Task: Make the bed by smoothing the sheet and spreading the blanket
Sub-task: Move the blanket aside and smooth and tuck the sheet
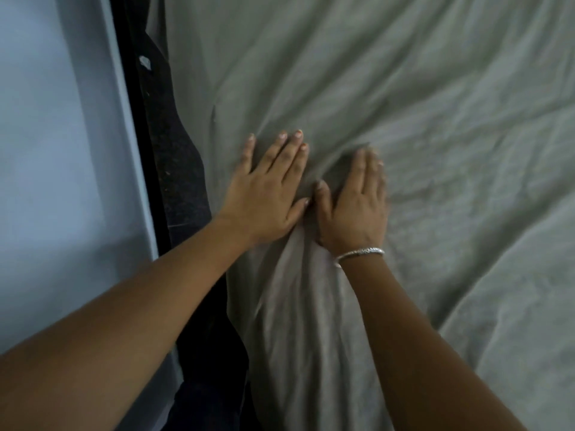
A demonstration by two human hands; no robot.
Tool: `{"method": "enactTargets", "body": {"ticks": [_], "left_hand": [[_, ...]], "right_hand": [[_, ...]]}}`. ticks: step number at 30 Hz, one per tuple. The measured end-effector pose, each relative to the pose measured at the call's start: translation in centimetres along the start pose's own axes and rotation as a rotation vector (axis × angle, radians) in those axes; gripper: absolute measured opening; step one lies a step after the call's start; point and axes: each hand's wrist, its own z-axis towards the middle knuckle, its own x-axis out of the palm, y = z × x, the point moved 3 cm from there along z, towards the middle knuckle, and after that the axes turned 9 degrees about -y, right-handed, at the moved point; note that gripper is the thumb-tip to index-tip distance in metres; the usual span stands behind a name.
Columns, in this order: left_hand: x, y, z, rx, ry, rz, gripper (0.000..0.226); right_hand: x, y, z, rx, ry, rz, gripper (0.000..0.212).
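Note:
A grey-green sheet (404,126) covers the bed and fills most of the view, creased with folds that fan out from my hands. My left hand (267,188) lies flat on it, palm down, fingers spread, close to the sheet's left edge. Beside it, thumbs nearly touching, my right hand (354,206) presses flat with fingers together; it is motion-blurred and has a silver bangle (357,255) at the wrist. A raised fold of sheet runs from between my hands toward me. No blanket is visible.
A dark mattress side or bed frame (174,169) shows along the sheet's left edge. Left of it stands a pale blue wall (56,150), close to the bed. The sheet continues out of view to the right and far side.

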Motion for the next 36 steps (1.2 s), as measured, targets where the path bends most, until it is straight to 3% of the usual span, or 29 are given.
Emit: {"method": "enactTargets", "body": {"ticks": [3,7,13,16,18,20,22,24,27,31,34,36], "left_hand": [[0.8,0.4,2.5,-0.074,-0.004,-0.040,0.072],[2.3,2.1,4.5,-0.063,0.024,-0.039,0.065],[2.5,6.0,7.9,-0.077,-0.008,-0.030,0.059],[1.8,7.8,10.1,-0.103,0.061,-0.014,0.065],[0.9,7.8,10.9,-0.097,0.077,-0.009,0.065],[0.6,7.5,11.0,-0.083,0.070,0.015,0.051],[0.1,7.5,11.4,-0.127,0.071,-0.013,0.038],[-0.4,7.9,12.4,-0.183,0.127,-0.097,0.028],[-0.1,8.5,13.2,-0.188,0.154,-0.181,0.023],[-0.4,10.3,12.1,-0.231,-0.031,-0.174,0.019],[-0.5,9.3,11.9,-0.251,-0.051,-0.170,0.012],[-0.7,8.9,12.9,-0.322,-0.024,-0.167,0.023]], "right_hand": [[0.6,-0.2,1.6,0.190,0.061,-0.095,0.089],[2.7,2.1,4.4,0.201,0.097,-0.165,0.089],[3.8,5.5,10.1,-0.083,0.089,-0.172,0.082],[3.1,6.1,12.7,-0.153,0.119,-0.105,0.070],[1.7,5.6,13.1,-0.095,0.051,-0.100,0.064],[0.3,4.8,12.9,0.085,-0.003,-0.157,0.056],[0.1,4.2,12.7,0.235,0.127,-0.193,0.055],[0.4,4.9,13.2,0.215,0.273,-0.170,0.043],[0.2,7.3,14.9,0.160,0.300,-0.063,0.029],[-0.4,10.4,17.3,0.142,0.271,0.120,0.031],[-0.8,9.7,17.6,0.219,0.271,0.069,0.046],[-0.7,8.5,16.6,0.240,0.313,-0.012,0.057]]}}
